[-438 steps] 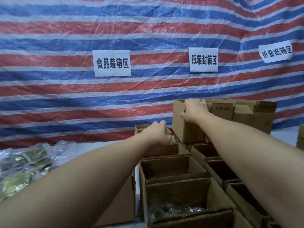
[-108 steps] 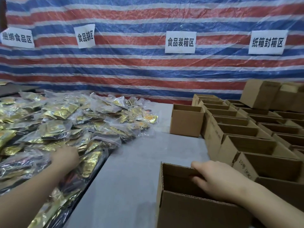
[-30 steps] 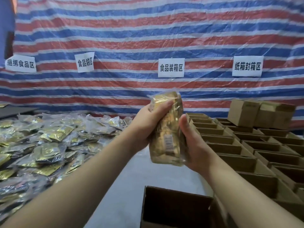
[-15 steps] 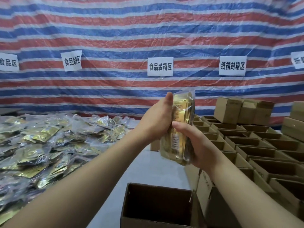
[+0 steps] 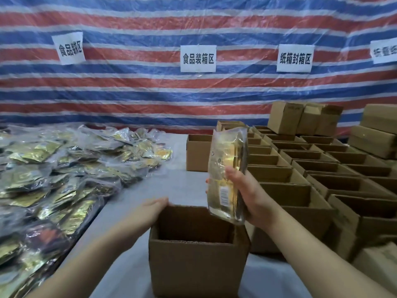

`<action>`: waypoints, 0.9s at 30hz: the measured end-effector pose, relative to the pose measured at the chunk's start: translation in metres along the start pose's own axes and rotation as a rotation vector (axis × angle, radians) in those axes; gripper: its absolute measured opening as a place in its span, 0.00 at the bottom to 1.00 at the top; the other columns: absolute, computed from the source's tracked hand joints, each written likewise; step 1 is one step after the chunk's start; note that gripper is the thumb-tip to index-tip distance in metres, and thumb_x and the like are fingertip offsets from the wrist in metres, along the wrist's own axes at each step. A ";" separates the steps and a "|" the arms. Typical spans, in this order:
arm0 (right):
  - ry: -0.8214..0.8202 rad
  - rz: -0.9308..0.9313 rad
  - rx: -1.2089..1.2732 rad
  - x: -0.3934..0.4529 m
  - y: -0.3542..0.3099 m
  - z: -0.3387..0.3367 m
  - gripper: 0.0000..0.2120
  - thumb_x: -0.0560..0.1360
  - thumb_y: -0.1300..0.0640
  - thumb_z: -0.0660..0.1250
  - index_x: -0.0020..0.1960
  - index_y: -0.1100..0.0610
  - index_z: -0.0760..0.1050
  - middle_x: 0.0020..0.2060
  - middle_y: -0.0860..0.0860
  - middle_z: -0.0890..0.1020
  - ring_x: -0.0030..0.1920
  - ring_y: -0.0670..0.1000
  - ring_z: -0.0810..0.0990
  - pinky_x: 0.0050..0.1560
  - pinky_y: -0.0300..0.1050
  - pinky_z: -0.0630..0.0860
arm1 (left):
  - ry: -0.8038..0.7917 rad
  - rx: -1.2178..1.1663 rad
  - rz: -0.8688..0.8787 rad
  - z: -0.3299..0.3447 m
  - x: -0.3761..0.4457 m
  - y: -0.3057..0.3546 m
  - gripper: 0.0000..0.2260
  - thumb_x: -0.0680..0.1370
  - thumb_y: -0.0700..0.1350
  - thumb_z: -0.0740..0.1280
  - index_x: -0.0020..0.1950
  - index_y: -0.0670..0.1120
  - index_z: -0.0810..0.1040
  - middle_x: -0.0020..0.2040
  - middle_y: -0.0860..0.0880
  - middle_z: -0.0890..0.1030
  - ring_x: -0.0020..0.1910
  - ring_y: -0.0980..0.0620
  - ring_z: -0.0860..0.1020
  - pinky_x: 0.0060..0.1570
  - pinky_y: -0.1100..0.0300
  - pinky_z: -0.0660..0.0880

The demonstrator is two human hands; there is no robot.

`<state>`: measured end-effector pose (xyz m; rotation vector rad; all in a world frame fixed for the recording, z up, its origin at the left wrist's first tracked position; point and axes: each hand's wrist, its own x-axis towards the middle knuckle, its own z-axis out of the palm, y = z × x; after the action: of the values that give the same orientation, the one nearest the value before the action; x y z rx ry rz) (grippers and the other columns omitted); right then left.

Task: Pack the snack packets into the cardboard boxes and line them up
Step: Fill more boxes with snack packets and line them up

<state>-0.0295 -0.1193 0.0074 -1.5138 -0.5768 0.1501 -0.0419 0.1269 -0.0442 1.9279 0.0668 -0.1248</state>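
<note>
A gold snack packet is gripped upright by the right hand above the near open box. The box's far left edge is touched by the flat, open left hand.

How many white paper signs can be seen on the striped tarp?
4. One sign hangs at the left, one in the middle, one to the right of it, and one is cut off by the right edge. More may hang outside the picture.
</note>
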 end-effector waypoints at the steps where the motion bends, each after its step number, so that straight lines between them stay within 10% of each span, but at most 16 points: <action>1: -0.038 0.002 -0.061 -0.002 0.002 0.001 0.30 0.67 0.35 0.75 0.66 0.39 0.72 0.55 0.46 0.84 0.60 0.51 0.82 0.57 0.47 0.81 | 0.018 -0.034 -0.007 0.003 0.000 -0.002 0.16 0.84 0.52 0.58 0.50 0.46 0.83 0.51 0.47 0.83 0.55 0.49 0.79 0.64 0.51 0.71; 9: -0.370 0.272 -0.576 0.006 -0.001 0.005 0.19 0.70 0.37 0.68 0.53 0.49 0.76 0.47 0.48 0.82 0.48 0.47 0.82 0.56 0.47 0.78 | 0.103 -0.095 0.017 0.007 0.007 -0.006 0.15 0.83 0.52 0.61 0.40 0.55 0.83 0.44 0.62 0.82 0.49 0.62 0.77 0.51 0.64 0.71; 13: -0.632 0.466 -0.898 0.022 -0.005 0.019 0.16 0.73 0.34 0.64 0.50 0.46 0.76 0.48 0.48 0.80 0.49 0.49 0.79 0.56 0.49 0.75 | 0.041 -0.107 0.034 0.007 0.003 -0.006 0.16 0.84 0.52 0.59 0.49 0.46 0.83 0.48 0.48 0.84 0.53 0.49 0.79 0.60 0.53 0.72; 20: -0.907 0.701 -1.215 0.032 0.040 0.057 0.20 0.84 0.51 0.59 0.73 0.57 0.70 0.70 0.55 0.74 0.67 0.55 0.73 0.68 0.48 0.66 | 0.030 -0.060 0.070 0.012 0.004 -0.007 0.18 0.84 0.54 0.56 0.42 0.47 0.78 0.40 0.54 0.79 0.45 0.54 0.75 0.48 0.60 0.70; 27: -0.840 0.712 -1.131 0.024 0.044 0.055 0.22 0.85 0.50 0.59 0.75 0.59 0.66 0.71 0.56 0.73 0.70 0.56 0.72 0.70 0.50 0.67 | 0.037 0.000 0.105 0.012 0.007 -0.009 0.19 0.85 0.54 0.55 0.39 0.49 0.76 0.33 0.57 0.77 0.32 0.67 0.74 0.38 0.68 0.68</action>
<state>-0.0216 -0.0560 -0.0313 -2.7360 -0.8018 1.2138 -0.0370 0.1188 -0.0571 1.9292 -0.0096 -0.0184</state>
